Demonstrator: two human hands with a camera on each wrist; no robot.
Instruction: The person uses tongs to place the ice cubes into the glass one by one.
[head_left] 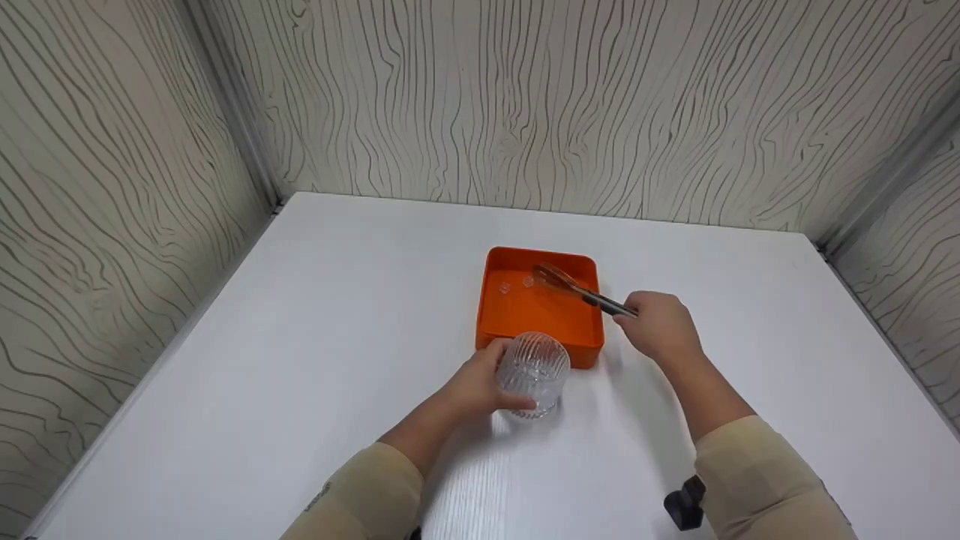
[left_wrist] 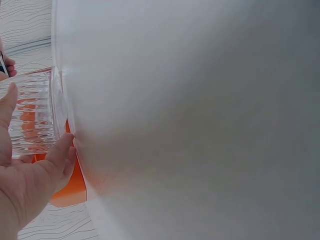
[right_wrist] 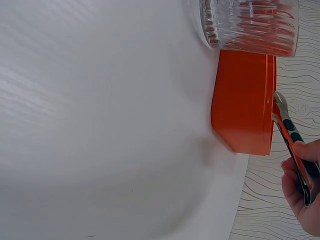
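Note:
My left hand [head_left: 480, 382] holds a clear ribbed glass [head_left: 536, 364] upright at the front wall of a square orange box [head_left: 540, 311]. In the left wrist view, the thumb and fingers [left_wrist: 60, 155] wrap around the glass close to the table. My right hand [head_left: 661, 324] grips metal tongs [head_left: 592, 296] with dark handle grips, coming in over the box's right wall. The tongs' heads are down inside the box near its back. Two small clear pieces [head_left: 504, 287] lie on the box floor, one right beside the tongs' tips.
A white table [head_left: 315, 315] carries the box and glass. Wood-grain patterned panels [head_left: 510, 105] stand behind it and at both sides. A small black object [head_left: 684, 506] shows beside the right sleeve [head_left: 765, 480].

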